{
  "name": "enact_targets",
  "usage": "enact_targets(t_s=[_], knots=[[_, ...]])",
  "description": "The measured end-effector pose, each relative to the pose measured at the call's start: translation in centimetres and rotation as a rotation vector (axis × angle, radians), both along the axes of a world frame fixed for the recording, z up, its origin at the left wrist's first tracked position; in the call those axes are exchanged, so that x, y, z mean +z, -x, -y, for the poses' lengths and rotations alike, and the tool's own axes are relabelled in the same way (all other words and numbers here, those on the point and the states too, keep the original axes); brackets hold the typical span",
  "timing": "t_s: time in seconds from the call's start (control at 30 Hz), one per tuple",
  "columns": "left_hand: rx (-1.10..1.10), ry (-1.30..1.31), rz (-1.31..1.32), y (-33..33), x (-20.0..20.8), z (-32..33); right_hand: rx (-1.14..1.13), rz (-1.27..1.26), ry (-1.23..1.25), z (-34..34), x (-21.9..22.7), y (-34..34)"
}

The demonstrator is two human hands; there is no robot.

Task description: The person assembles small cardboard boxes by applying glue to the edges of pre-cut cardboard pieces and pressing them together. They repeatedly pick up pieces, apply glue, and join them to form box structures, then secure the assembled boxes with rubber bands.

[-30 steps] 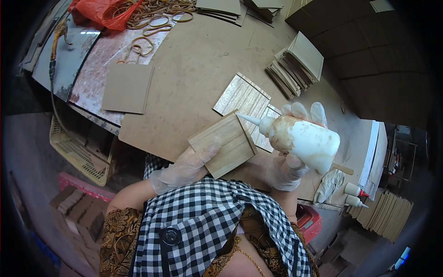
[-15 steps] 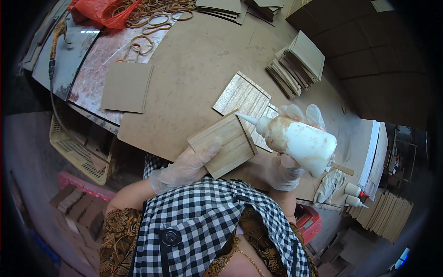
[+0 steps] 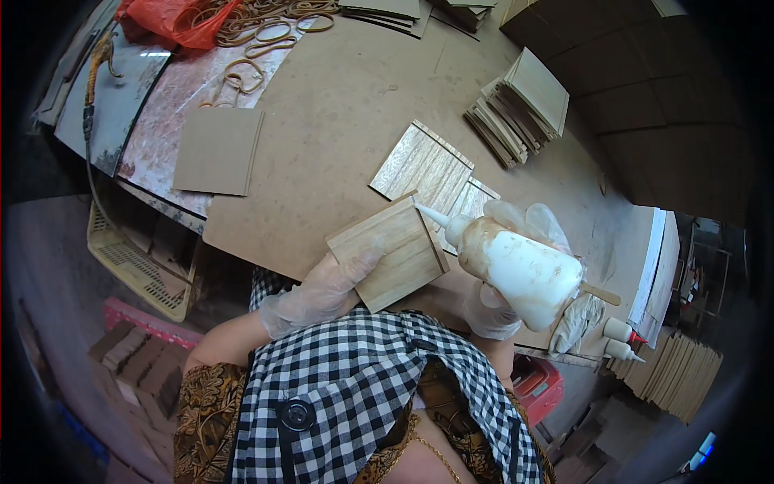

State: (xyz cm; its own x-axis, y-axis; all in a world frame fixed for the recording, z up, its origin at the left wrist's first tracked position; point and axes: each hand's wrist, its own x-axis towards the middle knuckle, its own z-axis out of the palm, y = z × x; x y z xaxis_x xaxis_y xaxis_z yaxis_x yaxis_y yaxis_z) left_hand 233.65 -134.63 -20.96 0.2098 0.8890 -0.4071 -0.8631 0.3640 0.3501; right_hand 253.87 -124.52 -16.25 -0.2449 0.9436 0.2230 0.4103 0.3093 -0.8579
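My left hand (image 3: 347, 274), in a clear plastic glove, grips a square wooden panel (image 3: 393, 256) by its left side, thumb on top. The panel is tilted and has a raised strip along its right side. My right hand (image 3: 504, 306), also gloved, is closed around a white squeeze bottle of glue (image 3: 528, 270) with brown smears. Its pointed nozzle (image 3: 431, 214) is at the panel's upper right corner, by the strip; whether it touches I cannot tell. Beyond them lie two more grooved wooden panels (image 3: 423, 161) on the board-topped table (image 3: 322, 121).
A stack of thin panels (image 3: 524, 109) stands at the back right, and a single brown panel (image 3: 216, 151) lies at left. Rubber bands (image 3: 266, 32) and a red plastic bag (image 3: 181, 22) are at far left. Two small bottles (image 3: 619, 339) and a crumpled glove (image 3: 576, 324) sit right.
The bottle has shifted slightly down and left, its nozzle moving a little along the panel's corner. My left hand and the panel have hardly moved.
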Motion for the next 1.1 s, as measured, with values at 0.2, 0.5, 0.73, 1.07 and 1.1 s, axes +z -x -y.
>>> enact_targets(t_s=[0.2,0.5,0.73,1.07,1.1], knots=[[0.019,0.035,0.001,-0.1,-0.5,0.4,-0.04,0.026,-0.036,0.6,-0.4,-1.0],[0.037,0.036,0.024,0.0,-0.2,0.3,-0.049,-0.154,-0.041,1.3,-0.5,-0.7],[0.051,0.075,-0.015,0.0,0.0,0.1,-0.074,-0.488,0.007,1.5,-0.6,-1.1],[0.078,0.124,-0.022,0.1,0.5,0.2,-0.177,0.11,-0.178,3.3,-2.5,-5.7],[0.084,0.139,-0.031,0.0,0.6,0.1,-0.177,0.126,-0.173,3.4,-2.5,-6.1]])
